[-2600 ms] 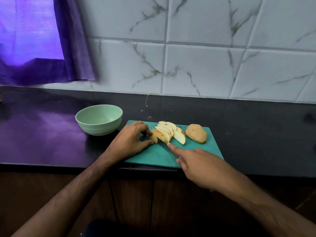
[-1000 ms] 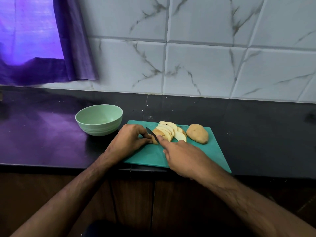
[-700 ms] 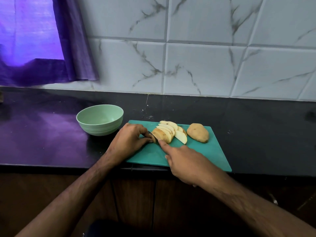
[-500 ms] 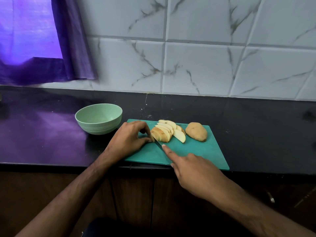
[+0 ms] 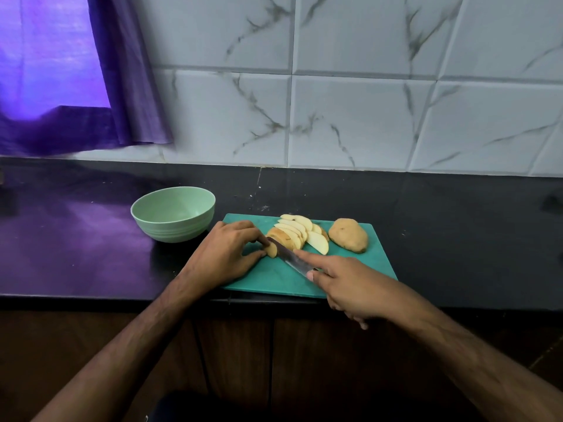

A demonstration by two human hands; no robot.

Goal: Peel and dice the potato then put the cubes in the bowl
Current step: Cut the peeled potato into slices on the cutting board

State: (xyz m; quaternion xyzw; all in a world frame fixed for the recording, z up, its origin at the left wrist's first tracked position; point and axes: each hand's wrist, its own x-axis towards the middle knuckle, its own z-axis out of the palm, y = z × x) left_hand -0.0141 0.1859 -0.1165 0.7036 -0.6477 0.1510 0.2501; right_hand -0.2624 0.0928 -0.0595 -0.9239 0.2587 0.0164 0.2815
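On the teal cutting board (image 5: 374, 263) lies a fan of pale potato slices (image 5: 300, 231) and, to their right, an uncut potato half (image 5: 348, 235) with its skin up. My left hand (image 5: 227, 255) pinches the small end piece of potato (image 5: 272, 249) at the left of the slices. My right hand (image 5: 356, 286) grips a knife (image 5: 289, 257), index finger stretched along the blade's back. The blade sits between the end piece and the slices. A light green bowl (image 5: 173, 213), with nothing in it, stands left of the board.
The board lies on a black counter (image 5: 457, 239) near its front edge, with wooden cabinet doors below. A marbled tile wall rises behind. A purple curtain (image 5: 91, 86) hangs at the upper left, its glow reflecting on the counter.
The knife has come down through the potato, splitting a small end piece off at the left. My right hand drew back a little toward me; my left hand stays on the end piece.
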